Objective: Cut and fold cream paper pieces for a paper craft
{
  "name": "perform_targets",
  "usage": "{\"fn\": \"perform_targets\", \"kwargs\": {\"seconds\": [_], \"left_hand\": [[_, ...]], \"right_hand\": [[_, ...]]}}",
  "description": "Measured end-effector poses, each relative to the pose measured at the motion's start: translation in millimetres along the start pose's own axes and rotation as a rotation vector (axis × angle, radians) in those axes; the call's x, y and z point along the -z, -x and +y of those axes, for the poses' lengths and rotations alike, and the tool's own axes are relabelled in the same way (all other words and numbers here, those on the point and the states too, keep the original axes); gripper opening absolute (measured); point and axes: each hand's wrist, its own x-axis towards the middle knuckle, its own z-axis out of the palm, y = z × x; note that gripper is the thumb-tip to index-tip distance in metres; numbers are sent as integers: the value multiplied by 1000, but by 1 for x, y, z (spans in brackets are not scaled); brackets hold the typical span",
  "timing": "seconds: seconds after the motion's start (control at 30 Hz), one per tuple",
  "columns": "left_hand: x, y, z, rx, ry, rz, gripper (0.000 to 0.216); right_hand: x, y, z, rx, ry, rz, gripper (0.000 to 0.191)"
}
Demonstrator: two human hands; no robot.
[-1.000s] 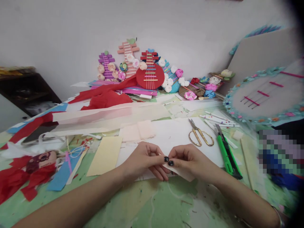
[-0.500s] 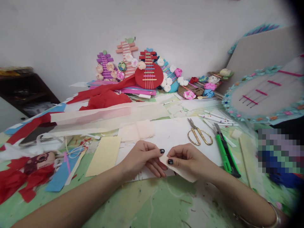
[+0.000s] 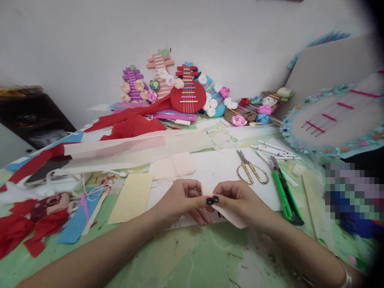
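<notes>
Between my two hands is a small strip of cream crepe paper (image 3: pixel 231 216), its loose end hanging below the right palm. My left hand (image 3: pixel 187 202) pinches the strip with thumb and fingers, its lower fingers curled loosely beneath. My right hand (image 3: pixel 240 202) grips the same strip, and the two thumb tips meet on it. Under the hands lies a white sheet (image 3: pixel 210 170) with pale pink paper pieces (image 3: pixel 174 165) on its far left part. Gold-handled scissors (image 3: pixel 250 170) rest on the sheet beyond my right hand. A green utility knife (image 3: pixel 285 196) lies to their right.
Yellow paper (image 3: pixel 132 196) lies left of the sheet, near blue paper (image 3: pixel 79 218) and red cloth (image 3: pixel 45 230). Handmade paper lutes, one red (image 3: pixel 188 96), stand against the wall. White sticks (image 3: pixel 276 151) lie at right, below a flower-edged round piece (image 3: pixel 336 120).
My left thumb has moved down and right to meet the right thumb on the crepe paper strip. The strip's upper end now stands up between the hands.
</notes>
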Motion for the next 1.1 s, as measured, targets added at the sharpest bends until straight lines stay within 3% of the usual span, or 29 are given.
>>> {"fn": "perform_targets", "kwargs": {"seconds": [0.2,0.33,0.47,0.73,1.1], "left_hand": [[0,0,-3,-55,-2,89,28],[-2,1,-2,-98,-27,107,27],[-5,4,0,-83,-96,101,25],[-6,6,0,-106,-188,92,22],[-6,6,2,-173,-422,133,15]], "right_hand": [[-6,-1,4,63,-67,46,35],[-7,-1,6,96,-18,37,32],[-6,-1,3,183,8,116,23],[-6,1,1,128,-115,82,27],[-4,-2,2,168,-182,130,23]]}}
